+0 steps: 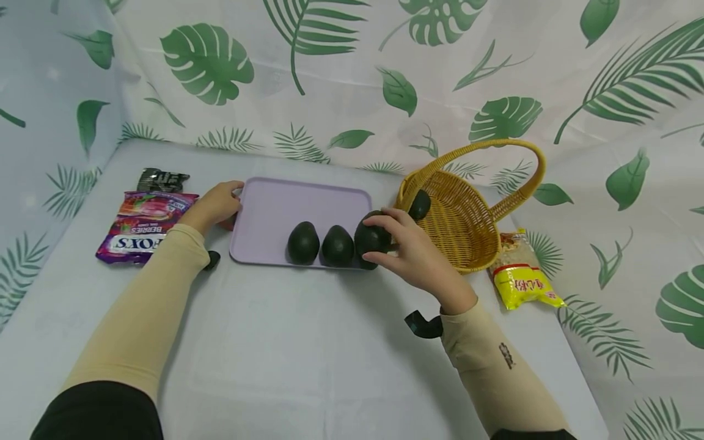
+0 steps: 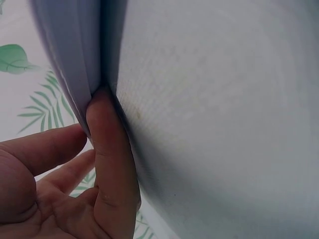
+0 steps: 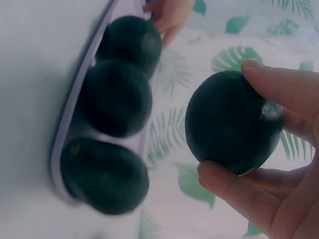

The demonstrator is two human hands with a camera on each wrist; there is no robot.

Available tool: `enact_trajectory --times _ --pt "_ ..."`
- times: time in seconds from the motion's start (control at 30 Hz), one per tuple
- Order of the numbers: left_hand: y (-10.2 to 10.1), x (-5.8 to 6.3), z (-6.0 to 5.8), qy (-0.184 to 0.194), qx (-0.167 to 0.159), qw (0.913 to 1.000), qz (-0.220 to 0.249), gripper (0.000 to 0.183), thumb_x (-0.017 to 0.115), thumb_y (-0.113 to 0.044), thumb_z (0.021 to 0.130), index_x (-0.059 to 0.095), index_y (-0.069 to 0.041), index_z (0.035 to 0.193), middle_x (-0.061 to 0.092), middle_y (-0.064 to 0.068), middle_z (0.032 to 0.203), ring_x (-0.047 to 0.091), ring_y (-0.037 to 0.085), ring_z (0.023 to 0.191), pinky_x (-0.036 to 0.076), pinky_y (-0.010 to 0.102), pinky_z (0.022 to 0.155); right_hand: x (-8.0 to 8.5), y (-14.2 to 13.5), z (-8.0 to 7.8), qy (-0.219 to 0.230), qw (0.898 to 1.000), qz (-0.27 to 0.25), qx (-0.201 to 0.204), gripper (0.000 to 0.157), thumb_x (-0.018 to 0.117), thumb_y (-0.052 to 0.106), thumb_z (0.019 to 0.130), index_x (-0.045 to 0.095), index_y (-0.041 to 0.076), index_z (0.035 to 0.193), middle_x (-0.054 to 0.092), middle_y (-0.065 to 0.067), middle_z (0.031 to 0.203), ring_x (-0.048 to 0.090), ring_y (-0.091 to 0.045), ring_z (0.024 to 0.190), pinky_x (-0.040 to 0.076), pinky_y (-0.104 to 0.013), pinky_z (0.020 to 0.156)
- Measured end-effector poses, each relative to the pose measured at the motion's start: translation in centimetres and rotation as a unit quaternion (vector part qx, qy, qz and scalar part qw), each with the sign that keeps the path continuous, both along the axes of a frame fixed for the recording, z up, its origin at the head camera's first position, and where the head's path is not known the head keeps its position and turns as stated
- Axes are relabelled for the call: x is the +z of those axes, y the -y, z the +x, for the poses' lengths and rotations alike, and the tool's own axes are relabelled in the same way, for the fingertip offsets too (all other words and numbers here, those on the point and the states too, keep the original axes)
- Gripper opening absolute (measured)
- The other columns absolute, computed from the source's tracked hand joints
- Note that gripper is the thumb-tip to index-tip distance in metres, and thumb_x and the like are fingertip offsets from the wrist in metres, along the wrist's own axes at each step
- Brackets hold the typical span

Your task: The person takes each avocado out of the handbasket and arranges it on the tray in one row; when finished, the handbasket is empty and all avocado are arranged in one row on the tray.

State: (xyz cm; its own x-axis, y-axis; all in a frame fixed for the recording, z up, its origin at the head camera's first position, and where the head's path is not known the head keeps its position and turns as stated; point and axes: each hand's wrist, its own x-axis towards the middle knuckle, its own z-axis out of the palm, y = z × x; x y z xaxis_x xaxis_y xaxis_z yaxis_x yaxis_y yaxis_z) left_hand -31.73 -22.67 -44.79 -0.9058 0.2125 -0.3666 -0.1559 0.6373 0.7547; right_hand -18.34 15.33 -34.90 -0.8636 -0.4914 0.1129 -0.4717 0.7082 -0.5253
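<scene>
My right hand [image 1: 415,253] grips a dark green avocado [image 3: 229,122] between thumb and fingers, above the right end of a lilac tray [image 1: 302,198]. In the right wrist view, three avocados stand along the tray's near side: a far one [image 3: 133,47], a middle one [image 3: 117,98] and a near one [image 3: 104,175]. The head view mostly hides the near one behind the held avocado. At the tray's left edge, my left hand [image 1: 216,205] pinches the rim; the left wrist view has one finger tucked under the tray [image 2: 75,50].
Right of the tray stands a yellow wicker basket [image 1: 462,244] with a tall handle and an avocado [image 1: 420,205] inside. A yellow food packet [image 1: 522,278] lies beside it. At left are a purple candy bag [image 1: 140,220] and a small black packet [image 1: 161,180].
</scene>
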Motion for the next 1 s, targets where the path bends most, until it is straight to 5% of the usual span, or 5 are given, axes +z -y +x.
enact_trajectory --times 0.43,1.0 --pt "0.0 0.0 0.0 0.008 0.009 0.9998 0.013 0.068 0.041 0.0 0.094 0.017 -0.004 0.158 0.039 0.029 0.139 0.051 0.038 0.113 0.06 0.035 0.065 -0.6 5.6 -1.7 -0.005 0.999 0.016 0.051 0.052 0.076 0.031 0.088 0.056 0.021 0.134 0.041 -0.013 0.144 0.056 -0.03 0.112 0.055 -0.044 0.09" --pt "-0.1 0.3 0.3 -0.008 0.005 0.9999 -0.005 0.067 0.043 -0.001 0.094 0.02 -0.002 0.157 0.043 0.028 0.133 0.05 0.037 0.114 0.058 0.037 0.071 -2.2 12.2 -5.0 0.006 0.991 0.106 0.077 0.053 0.072 0.039 0.09 0.052 0.028 0.138 0.036 -0.02 0.152 0.056 -0.034 0.121 0.047 -0.044 0.102"
